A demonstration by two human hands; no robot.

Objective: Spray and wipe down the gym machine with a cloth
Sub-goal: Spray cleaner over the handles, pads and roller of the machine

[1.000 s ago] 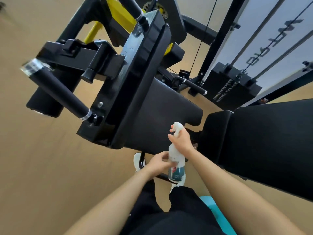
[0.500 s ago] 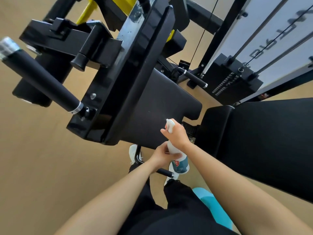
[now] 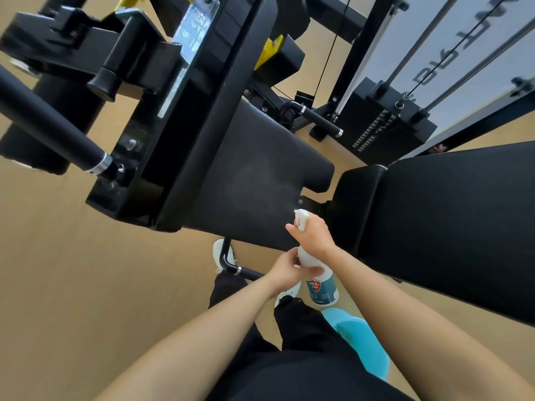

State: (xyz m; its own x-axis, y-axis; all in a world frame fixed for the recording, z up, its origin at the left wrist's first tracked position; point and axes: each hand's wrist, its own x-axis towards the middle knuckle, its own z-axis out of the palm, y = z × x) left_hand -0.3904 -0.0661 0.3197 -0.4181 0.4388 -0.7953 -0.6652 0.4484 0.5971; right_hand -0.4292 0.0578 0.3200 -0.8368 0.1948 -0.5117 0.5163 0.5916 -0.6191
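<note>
We hold the spray bottle (image 3: pixel 318 282) upright in both hands, just off the near edge of the gym machine's black seat pad (image 3: pixel 254 175). Right hand (image 3: pixel 314 237) curls round the white trigger head. Left hand (image 3: pixel 286 269) grips the bottle's body above the teal label. Faint mist (image 3: pixel 278 183) shows over the pad. Turquoise cloth (image 3: pixel 362 342) lies at our right hip, touched by neither hand.

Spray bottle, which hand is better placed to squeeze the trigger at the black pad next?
Right. The right hand wraps the white head of the spray bottle, with the nozzle facing the black pad. The left hand only steadies the body lower down, away from the trigger.
</note>
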